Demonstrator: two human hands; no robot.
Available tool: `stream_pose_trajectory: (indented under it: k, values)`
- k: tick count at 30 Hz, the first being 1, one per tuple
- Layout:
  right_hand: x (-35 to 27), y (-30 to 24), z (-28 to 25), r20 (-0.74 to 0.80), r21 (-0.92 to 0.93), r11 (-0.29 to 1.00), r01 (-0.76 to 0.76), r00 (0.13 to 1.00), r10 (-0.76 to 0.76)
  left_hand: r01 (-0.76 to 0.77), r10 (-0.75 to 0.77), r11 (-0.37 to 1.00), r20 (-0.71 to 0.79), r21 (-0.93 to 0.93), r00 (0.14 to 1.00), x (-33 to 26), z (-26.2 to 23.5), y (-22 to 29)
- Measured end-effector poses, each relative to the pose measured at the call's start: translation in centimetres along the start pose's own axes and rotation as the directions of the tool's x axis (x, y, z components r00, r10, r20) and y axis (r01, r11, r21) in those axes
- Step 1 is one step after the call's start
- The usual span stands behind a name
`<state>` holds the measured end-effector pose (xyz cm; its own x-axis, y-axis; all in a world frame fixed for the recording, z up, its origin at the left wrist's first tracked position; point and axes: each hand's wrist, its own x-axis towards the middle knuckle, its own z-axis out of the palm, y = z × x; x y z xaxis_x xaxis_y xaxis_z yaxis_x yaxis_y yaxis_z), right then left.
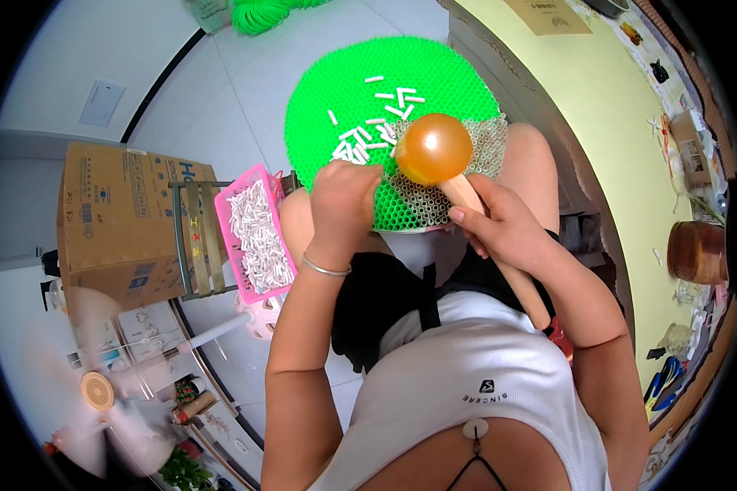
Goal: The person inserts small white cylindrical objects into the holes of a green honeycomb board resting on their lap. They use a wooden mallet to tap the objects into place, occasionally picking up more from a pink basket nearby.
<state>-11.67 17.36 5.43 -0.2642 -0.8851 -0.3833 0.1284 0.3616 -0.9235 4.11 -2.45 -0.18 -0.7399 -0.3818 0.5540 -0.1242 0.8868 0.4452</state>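
A round green honeycomb mat [368, 57] lies across my lap, with several short white tubes [385, 106] loose on top. Part of the mat's cells near me [434, 204] look filled with pale tubes. My left hand [342, 203] rests on the mat's near edge with fingers curled, seemingly pinching a tube; what it holds is hidden. My right hand [504, 225] grips the wooden handle of a mallet [499, 254] whose orange rubber head [434, 149] hovers over the mat's right side.
A pink basket [258, 233] full of white tubes sits on a small stool at my left, next to a cardboard box [119, 217]. A yellow-green table [622, 139] with clutter runs along the right. A fan [98, 393] stands at lower left.
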Motion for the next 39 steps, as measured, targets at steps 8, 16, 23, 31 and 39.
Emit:
stream_pose_trajectory:
  k: [8, 16, 23, 31, 39]
  values:
    - [0.4, -3.2, 1.9, 0.056, -0.423, 0.848, 0.32, 0.943, -0.328, -0.18, 0.162, 0.975, 0.138, 0.127, 0.977, 0.3, -2.2, -1.6]
    - [0.7, -3.1, 0.8, -0.029, 0.006, 1.0, 0.029, 0.999, -0.029, -0.135, 0.127, 0.987, 0.085, 0.087, 0.988, -0.3, -1.4, -1.6]
    - [0.0, -1.0, -0.8, -0.041, 0.081, 0.997, 0.009, 0.999, -0.006, 0.205, -0.213, 0.954, -0.014, -0.219, 0.977, -0.7, -0.6, 1.5]
    - [-0.2, -1.0, -0.7, -0.017, 0.081, 0.996, -0.042, 0.999, 0.044, 0.101, -0.103, 0.994, -0.054, -0.045, 0.993, -0.8, 0.5, 0.6]
    - [0.0, -2.2, 0.5, 0.03, -0.187, 0.978, 0.094, 0.995, -0.09, 0.167, -0.17, 0.985, -0.138, -0.031, 0.976, -0.4, -1.4, 0.5]
